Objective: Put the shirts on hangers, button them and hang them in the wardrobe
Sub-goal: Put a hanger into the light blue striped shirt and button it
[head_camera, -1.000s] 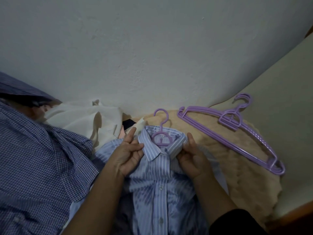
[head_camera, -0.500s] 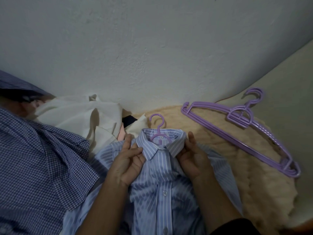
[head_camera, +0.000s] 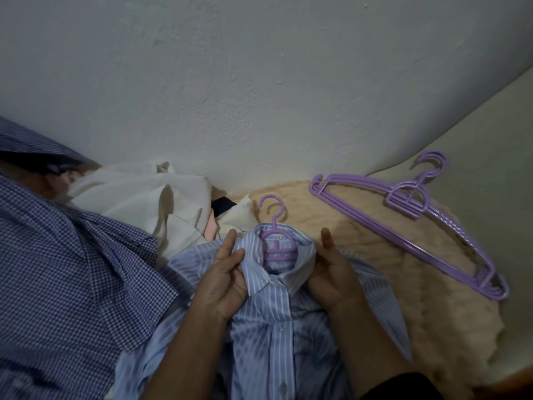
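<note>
A light blue striped shirt (head_camera: 277, 321) lies flat on a fuzzy beige blanket (head_camera: 375, 269), with a purple hanger (head_camera: 274, 223) inside it and the hook sticking out above the collar. The placket below the collar is buttoned. My left hand (head_camera: 225, 278) pinches the left collar flap between thumb and fingers. My right hand (head_camera: 328, 272) holds the right collar flap, with the thumb pointing up along its outer edge.
A stack of spare purple hangers (head_camera: 409, 223) lies on the blanket at the right. A blue checked shirt (head_camera: 66, 284) covers the left side, with cream garments (head_camera: 138, 203) behind it. A white wall (head_camera: 259, 82) rises just beyond.
The collar has opened a little wider, showing more of the hanger's neck. Both hands stay on the collar flaps, and the view has shifted slightly.
</note>
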The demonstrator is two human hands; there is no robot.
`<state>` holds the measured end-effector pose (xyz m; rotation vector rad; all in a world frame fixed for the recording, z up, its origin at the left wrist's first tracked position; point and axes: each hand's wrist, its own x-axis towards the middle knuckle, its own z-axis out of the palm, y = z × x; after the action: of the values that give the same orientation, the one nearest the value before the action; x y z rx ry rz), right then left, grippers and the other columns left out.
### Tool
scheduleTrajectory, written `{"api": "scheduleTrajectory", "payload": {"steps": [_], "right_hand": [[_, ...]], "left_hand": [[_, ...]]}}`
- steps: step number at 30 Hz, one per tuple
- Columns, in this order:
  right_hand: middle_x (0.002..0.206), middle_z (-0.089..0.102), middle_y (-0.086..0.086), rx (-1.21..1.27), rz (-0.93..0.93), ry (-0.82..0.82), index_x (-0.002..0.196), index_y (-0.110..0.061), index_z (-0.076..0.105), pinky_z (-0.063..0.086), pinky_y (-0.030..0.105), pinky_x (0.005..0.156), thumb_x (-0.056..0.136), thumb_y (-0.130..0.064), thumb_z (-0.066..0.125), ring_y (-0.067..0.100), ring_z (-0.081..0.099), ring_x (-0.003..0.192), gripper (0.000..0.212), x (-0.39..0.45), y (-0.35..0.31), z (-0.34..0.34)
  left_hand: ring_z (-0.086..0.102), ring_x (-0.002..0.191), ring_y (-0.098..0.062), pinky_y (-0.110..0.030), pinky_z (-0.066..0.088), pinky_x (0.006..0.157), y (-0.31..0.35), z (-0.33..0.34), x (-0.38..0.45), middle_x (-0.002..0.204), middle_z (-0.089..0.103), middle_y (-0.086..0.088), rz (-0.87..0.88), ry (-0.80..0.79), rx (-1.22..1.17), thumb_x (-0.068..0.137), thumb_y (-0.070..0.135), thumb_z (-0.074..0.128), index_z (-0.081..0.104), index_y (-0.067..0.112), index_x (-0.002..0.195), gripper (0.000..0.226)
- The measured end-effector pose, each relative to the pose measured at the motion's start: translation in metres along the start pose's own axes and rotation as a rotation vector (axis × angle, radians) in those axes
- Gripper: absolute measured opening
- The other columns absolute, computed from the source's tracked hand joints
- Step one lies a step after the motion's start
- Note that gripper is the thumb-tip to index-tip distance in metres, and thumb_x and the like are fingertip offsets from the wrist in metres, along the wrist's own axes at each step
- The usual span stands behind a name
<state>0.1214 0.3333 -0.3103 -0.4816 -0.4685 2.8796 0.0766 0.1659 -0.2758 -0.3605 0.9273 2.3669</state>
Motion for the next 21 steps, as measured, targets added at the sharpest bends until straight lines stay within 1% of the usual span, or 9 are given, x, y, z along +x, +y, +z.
{"api": "scheduleTrajectory", "payload": {"steps": [4, 7, 8, 11, 14, 15, 17, 19, 21], "right_hand": [[0.099, 0.071, 0.018, -0.103, 0.045, -0.064, 0.084, -0.009, 0.078, 0.057, 0.048, 0.076, 0.017, -0.007, 0.097, 0.032, 0.07, 0.087, 0.069, -0.004, -0.005, -0.002], [0.099, 0.072, 0.014, -0.118, 0.022, -0.067, 0.086, -0.006, 0.077, 0.059, 0.039, 0.074, 0.016, -0.006, 0.096, 0.027, 0.07, 0.088, 0.072, -0.006, -0.009, -0.001], [0.098, 0.072, 0.013, -0.098, -0.001, -0.055, 0.089, -0.007, 0.076, 0.059, 0.035, 0.07, 0.014, -0.005, 0.096, 0.025, 0.071, 0.086, 0.077, -0.005, -0.01, -0.002], [0.093, 0.073, 0.011, -0.027, -0.039, -0.008, 0.099, -0.008, 0.068, 0.059, 0.031, 0.062, 0.007, -0.003, 0.095, 0.024, 0.072, 0.079, 0.096, 0.002, -0.006, -0.009], [0.095, 0.073, 0.012, -0.062, -0.011, 0.019, 0.094, -0.011, 0.075, 0.059, 0.033, 0.064, 0.01, -0.003, 0.095, 0.024, 0.072, 0.078, 0.087, 0.001, 0.0, -0.014], [0.093, 0.073, 0.011, -0.087, 0.003, 0.043, 0.101, -0.011, 0.073, 0.059, 0.033, 0.063, 0.017, -0.002, 0.094, 0.024, 0.072, 0.076, 0.088, -0.002, 0.001, -0.014], [0.085, 0.074, 0.006, -0.148, 0.023, 0.1, 0.128, -0.011, 0.055, 0.058, 0.031, 0.057, 0.055, 0.004, 0.081, 0.021, 0.072, 0.071, 0.079, -0.007, 0.001, -0.012], [0.08, 0.074, 0.003, -0.16, 0.028, 0.125, 0.139, -0.011, 0.042, 0.058, 0.029, 0.055, 0.088, 0.006, 0.049, 0.018, 0.071, 0.067, 0.055, -0.01, -0.001, -0.011], [0.078, 0.074, 0.003, -0.174, 0.034, 0.147, 0.141, -0.011, 0.039, 0.057, 0.028, 0.053, 0.095, 0.004, 0.038, 0.018, 0.071, 0.066, 0.048, -0.01, 0.0, -0.012]], "left_hand": [[0.072, 0.086, -0.021, -0.038, 0.059, 0.073, -0.001, -0.003, 0.001, 0.1, 0.073, -0.011, -0.035, -0.047, -0.002, 0.094, -0.005, 0.04, 0.055, 0.019, 0.121, 0.039], [0.071, 0.091, -0.021, -0.04, 0.053, 0.085, 0.002, -0.005, 0.003, 0.106, 0.071, -0.013, -0.019, -0.063, -0.077, 0.064, -0.007, 0.066, 0.058, 0.015, 0.117, 0.058], [0.071, 0.09, -0.02, -0.037, 0.051, 0.087, 0.003, -0.006, 0.004, 0.105, 0.071, -0.013, 0.003, -0.048, -0.104, 0.057, -0.007, 0.067, 0.059, 0.014, 0.116, 0.064], [0.072, 0.084, -0.019, -0.032, 0.054, 0.082, 0.003, -0.006, 0.008, 0.097, 0.073, -0.012, 0.023, 0.014, -0.078, 0.082, -0.018, 0.044, 0.057, 0.011, 0.111, 0.043], [0.071, 0.08, -0.02, -0.029, 0.059, 0.07, 0.001, -0.006, 0.009, 0.1, 0.071, -0.014, -0.023, 0.072, 0.003, 0.092, -0.016, 0.035, 0.053, 0.011, 0.121, 0.044], [0.07, 0.082, -0.021, -0.028, 0.06, 0.068, 0.003, -0.006, 0.009, 0.104, 0.069, -0.014, -0.044, 0.087, 0.044, 0.092, -0.017, 0.035, 0.052, 0.012, 0.125, 0.047], [0.065, 0.086, -0.022, -0.029, 0.058, 0.07, 0.007, -0.003, 0.01, 0.101, 0.068, -0.012, -0.069, 0.155, 0.197, 0.092, -0.015, 0.036, 0.054, 0.013, 0.125, 0.046], [0.065, 0.072, -0.018, -0.024, 0.057, 0.059, 0.01, 0.004, 0.008, 0.076, 0.071, -0.006, -0.037, 0.267, 0.46, 0.091, -0.005, 0.043, 0.064, 0.01, 0.101, 0.027], [0.064, 0.065, -0.021, -0.029, 0.057, 0.062, 0.014, 0.008, 0.01, 0.069, 0.068, -0.006, 0.064, 0.393, 0.88, 0.09, 0.012, 0.054, 0.066, 0.012, 0.081, 0.015]]}}
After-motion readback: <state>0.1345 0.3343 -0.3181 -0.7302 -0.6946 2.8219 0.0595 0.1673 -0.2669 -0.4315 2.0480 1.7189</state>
